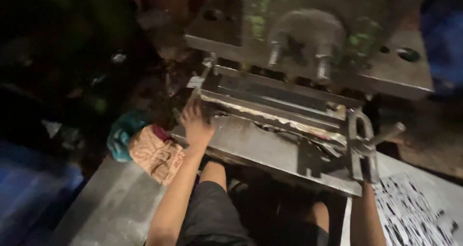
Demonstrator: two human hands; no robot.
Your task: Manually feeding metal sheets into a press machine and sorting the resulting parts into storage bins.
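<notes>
Left hand (197, 125) laid flat, unclenched, on press bed (260, 147) at 9 o'clock, near the die (279, 103); pinching is risked if the ram (308, 48) is dropped. Right hand (369, 166) at 4 o'clock, clamped on the handle (366, 140).

The light is dim and warm, and the left side falls away into near darkness. A grey slab surface (103, 210) runs along the lower left, with bare brownish ground (434, 140) at the right. Blurred green patches (260, 5) at the top may be foliage.
</notes>
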